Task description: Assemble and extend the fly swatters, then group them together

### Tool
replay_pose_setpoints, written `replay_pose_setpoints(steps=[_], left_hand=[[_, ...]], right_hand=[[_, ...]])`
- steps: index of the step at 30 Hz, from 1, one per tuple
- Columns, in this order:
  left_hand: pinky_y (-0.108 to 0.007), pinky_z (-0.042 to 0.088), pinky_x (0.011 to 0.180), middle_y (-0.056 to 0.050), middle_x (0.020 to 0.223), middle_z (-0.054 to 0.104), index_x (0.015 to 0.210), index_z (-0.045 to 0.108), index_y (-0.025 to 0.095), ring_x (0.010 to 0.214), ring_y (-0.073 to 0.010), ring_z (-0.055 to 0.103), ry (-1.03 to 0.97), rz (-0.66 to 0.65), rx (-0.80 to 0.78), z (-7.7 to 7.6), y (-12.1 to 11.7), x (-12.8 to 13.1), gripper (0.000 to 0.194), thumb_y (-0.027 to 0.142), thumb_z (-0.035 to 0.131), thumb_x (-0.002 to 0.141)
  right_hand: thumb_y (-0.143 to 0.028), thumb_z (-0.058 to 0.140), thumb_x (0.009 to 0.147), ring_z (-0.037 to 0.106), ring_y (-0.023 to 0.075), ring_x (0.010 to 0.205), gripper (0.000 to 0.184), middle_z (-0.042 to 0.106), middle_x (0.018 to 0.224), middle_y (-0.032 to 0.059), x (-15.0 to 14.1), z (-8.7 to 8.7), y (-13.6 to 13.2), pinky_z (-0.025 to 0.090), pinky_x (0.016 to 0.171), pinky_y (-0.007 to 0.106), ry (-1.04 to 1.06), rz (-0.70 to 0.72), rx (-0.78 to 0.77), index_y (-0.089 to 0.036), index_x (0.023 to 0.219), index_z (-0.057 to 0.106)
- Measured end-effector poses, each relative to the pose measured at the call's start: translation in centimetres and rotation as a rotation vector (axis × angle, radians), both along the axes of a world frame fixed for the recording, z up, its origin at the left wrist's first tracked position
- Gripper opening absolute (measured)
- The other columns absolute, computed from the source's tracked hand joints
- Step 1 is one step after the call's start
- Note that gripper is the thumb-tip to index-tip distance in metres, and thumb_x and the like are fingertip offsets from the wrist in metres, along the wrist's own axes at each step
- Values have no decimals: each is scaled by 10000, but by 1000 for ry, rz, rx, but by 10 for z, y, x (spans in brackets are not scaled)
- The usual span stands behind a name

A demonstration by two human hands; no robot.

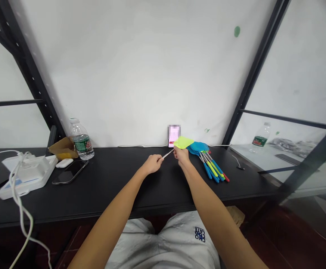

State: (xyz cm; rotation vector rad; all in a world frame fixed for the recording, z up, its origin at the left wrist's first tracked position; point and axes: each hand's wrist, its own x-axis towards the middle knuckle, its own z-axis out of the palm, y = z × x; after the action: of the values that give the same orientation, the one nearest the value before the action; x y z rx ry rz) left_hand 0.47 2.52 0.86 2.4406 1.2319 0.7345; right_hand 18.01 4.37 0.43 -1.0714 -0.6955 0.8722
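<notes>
A yellow-green fly swatter (184,142) with a thin metal rod is held above the black table between both hands. My left hand (153,163) is closed on the rod's near end, and the handle there is hidden by my fingers. My right hand (181,154) grips the rod just below the flat head, which points away to the right. Close to the right of that hand lies a pile of fly swatters (198,148), with blue heads on top. Their blue, yellow-green and red handles fan toward the front right.
Behind my right hand a lit phone (174,139) leans on the white wall. On the table's left are a water bottle (82,140), a dark phone (71,172), a white earphone case (64,163), a cardboard box (64,148) and a power strip (31,175) with cables. Black metal posts (252,74) rise on both sides.
</notes>
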Motion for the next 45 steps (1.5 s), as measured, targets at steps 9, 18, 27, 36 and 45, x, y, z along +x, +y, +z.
replay_pose_setpoints(steps=[9,18,27,36,45], left_hand=[[-229,333,526,16,569,533,675,557,183,512,-116,465,-33,-125,-225,10,4,-21,289,381,452,857],[-244,355,609,-34,701,626,713,595,187,655,-155,556,79,4,-85,2,4,-19,303,382,442,888],[-269,377,671,-77,834,660,805,615,205,782,-205,597,219,144,14,3,-2,-18,322,432,419,920],[-286,398,700,-92,901,677,884,636,228,840,-231,617,256,180,64,-8,2,-16,331,413,368,944],[-278,399,712,-91,911,679,888,638,227,841,-219,615,256,182,66,-6,0,-16,325,398,368,948]], right_hand=[[-158,662,733,374,59,353,208,469,420,-36,35,5,6,258,296,164,56,-233,-11,-151,591,510],[-211,635,772,368,54,353,232,467,461,-33,29,1,5,245,297,168,93,-216,-40,-156,597,494],[-302,586,829,386,65,359,221,487,507,-37,39,-2,10,260,290,176,267,-395,-105,-181,686,470],[-230,658,786,385,64,371,216,472,498,-51,42,-5,13,256,291,171,274,-390,-73,-180,689,472],[-245,696,768,357,52,370,263,442,479,-66,42,-5,12,244,298,165,296,-352,-59,-179,679,458]])
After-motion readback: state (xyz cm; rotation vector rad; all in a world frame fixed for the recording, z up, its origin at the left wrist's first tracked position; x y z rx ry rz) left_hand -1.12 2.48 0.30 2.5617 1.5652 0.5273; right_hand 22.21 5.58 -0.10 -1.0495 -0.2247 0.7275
